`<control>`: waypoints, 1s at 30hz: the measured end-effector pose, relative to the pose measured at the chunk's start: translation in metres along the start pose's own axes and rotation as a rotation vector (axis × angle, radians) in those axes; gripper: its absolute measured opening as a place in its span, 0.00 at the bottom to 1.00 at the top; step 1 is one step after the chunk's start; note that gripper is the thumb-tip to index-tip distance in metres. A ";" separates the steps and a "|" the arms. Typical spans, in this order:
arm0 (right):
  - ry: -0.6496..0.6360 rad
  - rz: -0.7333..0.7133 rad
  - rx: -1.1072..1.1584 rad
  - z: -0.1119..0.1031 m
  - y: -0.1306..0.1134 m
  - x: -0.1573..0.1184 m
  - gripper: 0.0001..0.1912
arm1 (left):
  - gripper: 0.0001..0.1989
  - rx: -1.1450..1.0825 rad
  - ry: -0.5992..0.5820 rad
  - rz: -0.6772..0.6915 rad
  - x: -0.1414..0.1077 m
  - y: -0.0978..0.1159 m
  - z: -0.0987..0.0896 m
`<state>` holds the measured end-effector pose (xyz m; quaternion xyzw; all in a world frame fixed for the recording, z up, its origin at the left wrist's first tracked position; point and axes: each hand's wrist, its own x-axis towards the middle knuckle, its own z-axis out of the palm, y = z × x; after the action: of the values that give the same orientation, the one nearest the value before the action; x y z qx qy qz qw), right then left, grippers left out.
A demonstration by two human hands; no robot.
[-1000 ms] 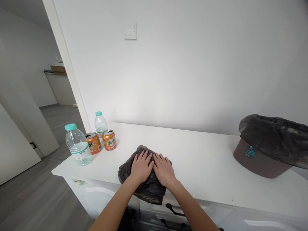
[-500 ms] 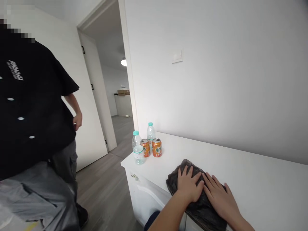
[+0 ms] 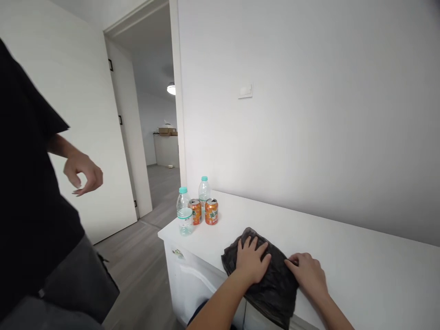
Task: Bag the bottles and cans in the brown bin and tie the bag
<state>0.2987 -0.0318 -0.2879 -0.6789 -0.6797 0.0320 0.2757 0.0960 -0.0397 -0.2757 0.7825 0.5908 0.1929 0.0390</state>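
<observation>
A crumpled, flattened black plastic bag (image 3: 271,286) lies on the white cabinet top, its near part hanging over the front edge. My left hand (image 3: 250,261) rests flat on the bag's left part with fingers spread. At the bag's right edge, my right hand (image 3: 307,275) has thumb and forefinger pinched together on the plastic, the other fingers curled. Left of the bag stand two orange drink cans, a nearer one (image 3: 211,213) and one partly hidden (image 3: 196,213). Beside them are two clear bottles with teal caps, one in front (image 3: 184,215) and one behind (image 3: 204,189).
The cabinet top (image 3: 360,256) runs along the wall to the right. A person (image 3: 30,183) in a black shirt stands at the left, one hand (image 3: 84,174) hanging with curled fingers. Behind are a white door (image 3: 79,91) and a doorway to another room.
My right hand has gone from lying flat on the bag to pinching its right edge. My left hand stays flat. The person at the left has shifted and extended a hand.
</observation>
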 end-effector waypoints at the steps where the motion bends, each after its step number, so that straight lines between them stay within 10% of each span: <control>1: -0.040 -0.018 0.038 -0.005 0.001 0.005 0.17 | 0.30 0.011 0.048 0.013 0.000 0.001 -0.002; 6: -0.157 -0.051 0.291 -0.029 -0.001 0.032 0.11 | 0.24 0.044 0.224 0.106 0.012 0.012 -0.028; 12: -0.109 -0.177 0.254 -0.058 -0.011 0.040 0.06 | 0.36 0.219 -0.005 0.371 0.066 0.017 -0.079; 20: -0.039 -0.246 0.420 -0.091 -0.030 0.038 0.17 | 0.10 0.306 -0.081 0.497 0.111 -0.001 -0.111; 30: -0.243 -0.584 0.312 -0.081 -0.033 -0.043 0.14 | 0.19 0.270 -0.227 0.523 0.006 -0.033 -0.125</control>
<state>0.2992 -0.1012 -0.2198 -0.3969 -0.8599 0.1360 0.2906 0.0242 -0.0447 -0.1687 0.9225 0.3818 0.0274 -0.0505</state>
